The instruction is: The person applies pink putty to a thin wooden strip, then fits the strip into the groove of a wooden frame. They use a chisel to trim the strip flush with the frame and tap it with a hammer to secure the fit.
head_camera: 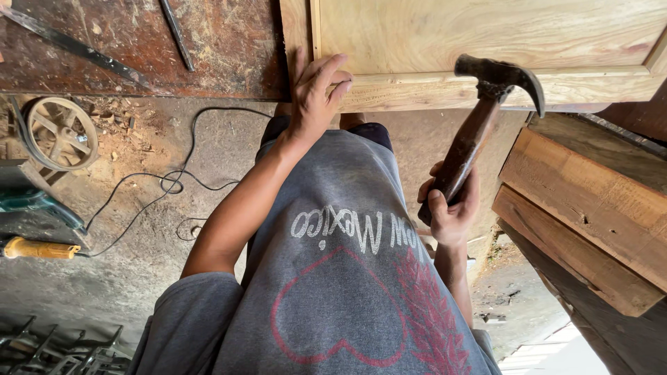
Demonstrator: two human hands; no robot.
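Pressing my open left hand (314, 97) flat on the pale wooden framed panel (486, 42), my right grip (450, 201) clenches a rusty wooden-handled claw hammer (486, 111), handle slanting up toward the panel's edge just right of my fingers

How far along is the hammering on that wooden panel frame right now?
Looks done: the light wooden panel already has its frame strip lying along the edge. In hand: the left hand presses on that strip, while the right hand holds a claw hammer raised beside it, head off the wood. Left: no nail is visible, so whether any are driven cannot be told.
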